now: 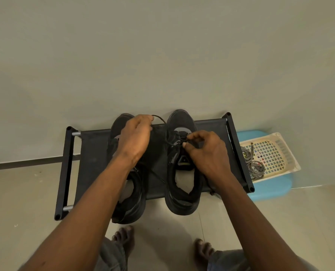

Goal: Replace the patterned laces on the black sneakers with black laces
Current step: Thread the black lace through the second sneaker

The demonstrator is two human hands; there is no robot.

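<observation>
**Black lace going into the right sneaker**

We start wide on the fabric shoe rack (92, 153), set against the wall, with both sneakers on top and their heels overhanging its near edge. The right sneaker (182, 122) is the one being laced, and the left sneaker (131, 202) waits under the forearm. Off to the right, the basket (276, 153) holds the patterned laces (254, 165) (out of the shoes, so we reckon half the job is done).

The black lace (159, 119) looks thin, limp and light. We judge it will flop and slip, so the stiff tip is the place to hold it. The left hand (135, 137) has its fingers curled, pinching the lace up by the toes. The right hand (207, 151) pinches it between thumb and fingertips at the eyelets. The wall crowds the toes and the rack's posts flank the sides, so the open room is toward us.
</observation>
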